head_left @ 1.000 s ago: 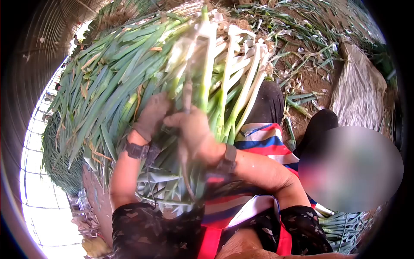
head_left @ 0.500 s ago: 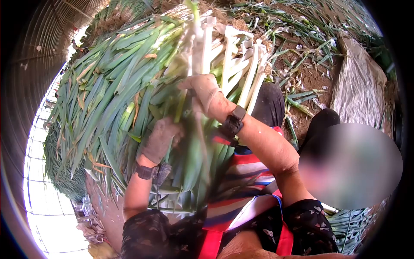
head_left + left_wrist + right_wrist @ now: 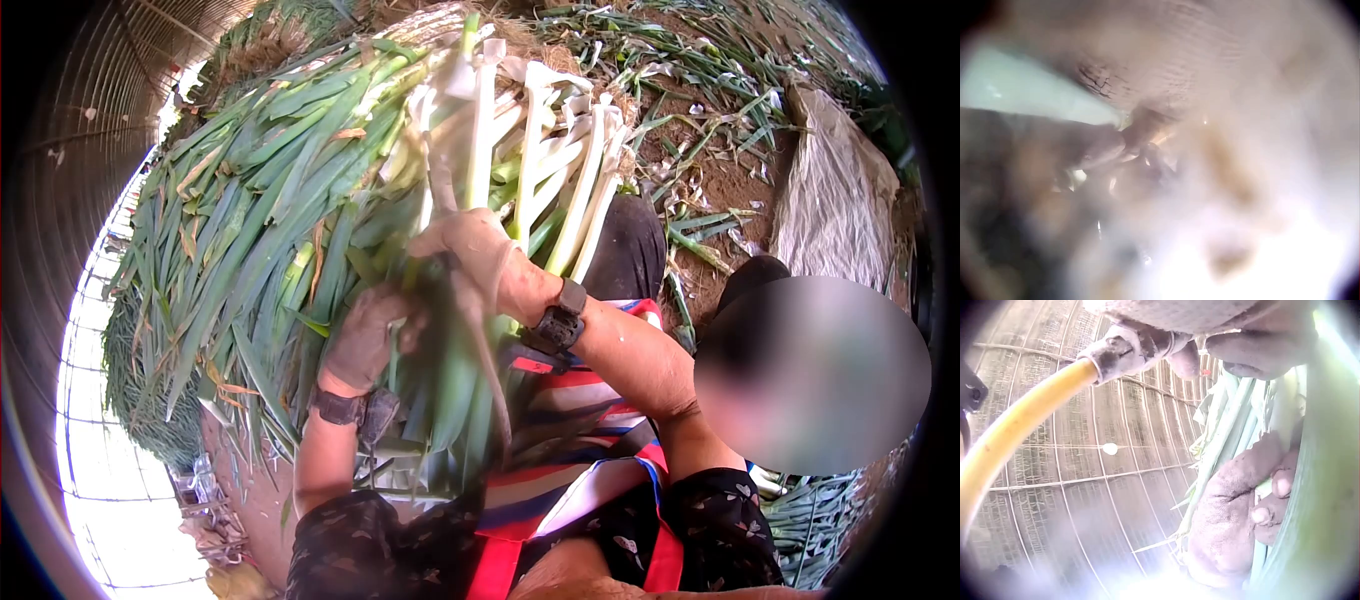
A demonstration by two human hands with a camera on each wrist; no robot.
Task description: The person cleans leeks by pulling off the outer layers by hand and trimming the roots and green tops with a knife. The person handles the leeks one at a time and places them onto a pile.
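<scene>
In the head view my gloved left hand (image 3: pixel 365 335) grips green onion leaves. The right wrist view shows that left hand's fingers curled round green stalks (image 3: pixel 1229 419), while a thick green leaf (image 3: pixel 1335 469) fills the right side. My gloved right hand (image 3: pixel 470 250) is just above and to the right, holding a slim rod-like nozzle (image 3: pixel 440 180) that points up toward the white stems. From its dirty fitting (image 3: pixel 1119 356) runs a yellow hose (image 3: pixel 1029 422). The left wrist view is mostly blurred, with a pale green stalk (image 3: pixel 1022 84) at upper left.
A large heap of green onions (image 3: pixel 250 200) lies across the lap, several white stems (image 3: pixel 570 190) at its right. Trimmed leaves (image 3: pixel 700 130) litter the soil, beside a crumpled sheet (image 3: pixel 835 190). A ribbed wall (image 3: pixel 80 120) curves up at left. More onions (image 3: pixel 815 530) lie lower right.
My right hand went up toward the white stems with the nozzle, then came partly back down. My left hand has shifted down and slightly right, still gripping the leaves.
</scene>
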